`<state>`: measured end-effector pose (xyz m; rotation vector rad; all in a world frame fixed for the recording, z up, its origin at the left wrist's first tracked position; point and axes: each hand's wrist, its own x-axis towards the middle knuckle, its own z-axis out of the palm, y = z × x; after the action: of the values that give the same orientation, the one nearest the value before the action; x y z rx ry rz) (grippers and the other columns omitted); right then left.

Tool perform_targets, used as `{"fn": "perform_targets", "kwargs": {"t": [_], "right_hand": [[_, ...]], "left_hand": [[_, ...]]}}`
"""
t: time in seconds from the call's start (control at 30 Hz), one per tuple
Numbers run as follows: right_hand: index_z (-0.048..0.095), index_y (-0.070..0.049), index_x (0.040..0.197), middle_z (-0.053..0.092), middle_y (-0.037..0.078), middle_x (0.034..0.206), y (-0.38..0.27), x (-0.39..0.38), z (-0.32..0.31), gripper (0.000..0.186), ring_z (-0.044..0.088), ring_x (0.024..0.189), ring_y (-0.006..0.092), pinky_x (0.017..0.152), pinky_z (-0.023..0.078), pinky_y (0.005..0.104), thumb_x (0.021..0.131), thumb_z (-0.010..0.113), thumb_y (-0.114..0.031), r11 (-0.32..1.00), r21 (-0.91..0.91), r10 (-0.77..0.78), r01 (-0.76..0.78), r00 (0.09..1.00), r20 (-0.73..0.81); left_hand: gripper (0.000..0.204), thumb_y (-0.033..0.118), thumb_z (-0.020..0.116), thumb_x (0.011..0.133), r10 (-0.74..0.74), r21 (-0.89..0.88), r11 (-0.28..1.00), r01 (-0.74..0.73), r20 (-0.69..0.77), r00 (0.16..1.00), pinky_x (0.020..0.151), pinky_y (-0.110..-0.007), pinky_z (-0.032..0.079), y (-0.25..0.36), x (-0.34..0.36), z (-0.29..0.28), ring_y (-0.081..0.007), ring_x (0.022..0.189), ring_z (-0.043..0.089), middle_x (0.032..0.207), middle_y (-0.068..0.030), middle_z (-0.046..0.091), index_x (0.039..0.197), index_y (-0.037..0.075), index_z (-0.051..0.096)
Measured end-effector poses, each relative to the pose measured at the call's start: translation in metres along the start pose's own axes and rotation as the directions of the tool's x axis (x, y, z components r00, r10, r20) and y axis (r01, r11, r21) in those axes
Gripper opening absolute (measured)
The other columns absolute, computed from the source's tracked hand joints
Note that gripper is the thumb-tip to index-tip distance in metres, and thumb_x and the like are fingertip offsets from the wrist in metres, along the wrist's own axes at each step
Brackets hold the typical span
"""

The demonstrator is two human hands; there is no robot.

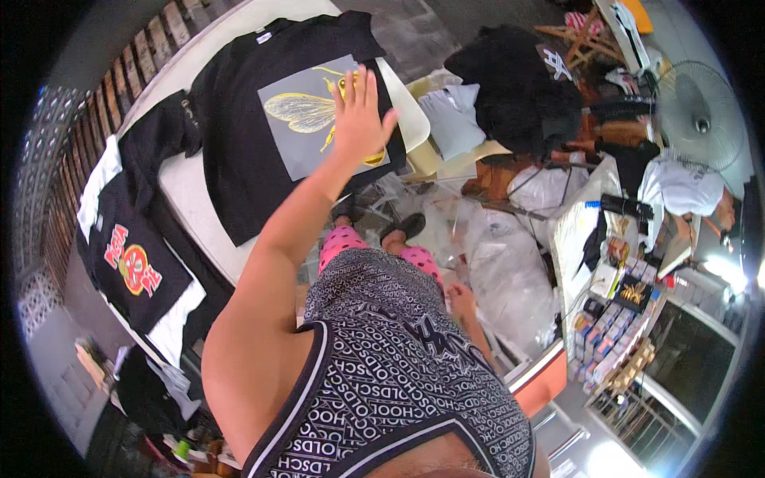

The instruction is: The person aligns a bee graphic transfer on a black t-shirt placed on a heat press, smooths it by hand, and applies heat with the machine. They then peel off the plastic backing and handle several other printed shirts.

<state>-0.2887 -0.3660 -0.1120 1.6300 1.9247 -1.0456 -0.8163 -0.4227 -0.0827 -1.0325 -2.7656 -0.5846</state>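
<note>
A black T-shirt [231,119] lies spread on a pale board [187,191]. On its front rests a grey square transfer sheet [299,159] with a yellow and white winged insect [299,111]. My left hand [360,123] lies palm down on the sheet's right part, fingers stretched and thumb out, covering some of the insect's body. Down by my hip hangs my right hand [460,301], its fingers curled, with no object visible in it.
Another black T-shirt [139,263] with a red and yellow print lies at the left. A box with grey sheets [453,119], a heap of black cloth [514,88] and clear plastic bags [506,255] are to the right. Beyond stands a fan [701,123].
</note>
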Motion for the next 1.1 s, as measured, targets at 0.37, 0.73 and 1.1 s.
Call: {"fn": "perform_targets", "kwargs": {"t": [0.37,0.73,1.1], "right_hand": [[0.072,-0.004,0.108,0.073,0.02,0.106,-0.026,0.041,0.015,0.035,0.07,0.097,0.0366,0.086,0.054,0.0447,0.093,0.062,-0.034,0.959,-0.192,-0.197,0.208,0.978,0.071],[0.07,-0.001,0.114,0.074,0.015,0.101,-0.266,0.101,0.006,0.032,0.071,0.092,0.0233,0.082,0.056,0.036,0.094,0.068,-0.026,0.893,0.303,-0.357,0.333,0.934,0.024],[0.066,0.001,0.095,0.068,0.007,0.085,-0.375,0.103,0.021,0.022,0.063,0.067,0.0147,0.059,0.053,0.0316,0.093,0.073,-0.019,0.643,0.724,-0.328,0.248,0.944,-0.032]], "left_hand": [[0.085,0.064,0.044,0.099,0.028,0.075,0.997,-0.022,-0.072,0.997,0.122,-0.063,0.01,-0.05,0.075,0.023,-0.0392,0.154,0.019,0.166,-0.0167,0.024,0.158,0.005,0.028],[0.086,0.054,0.056,0.093,0.194,-0.082,0.977,-0.195,-0.018,0.981,0.123,-0.062,0.007,0.001,-0.018,-0.006,-0.042,0.154,0.016,0.165,-0.0226,0.022,0.157,0.003,0.031],[0.073,0.036,0.07,0.09,0.325,-0.287,0.923,-0.256,0.228,0.918,0.123,-0.061,0.014,-0.004,-0.087,-0.03,-0.0363,0.149,0.029,0.152,-0.0159,0.042,0.149,0.006,0.04]]}}
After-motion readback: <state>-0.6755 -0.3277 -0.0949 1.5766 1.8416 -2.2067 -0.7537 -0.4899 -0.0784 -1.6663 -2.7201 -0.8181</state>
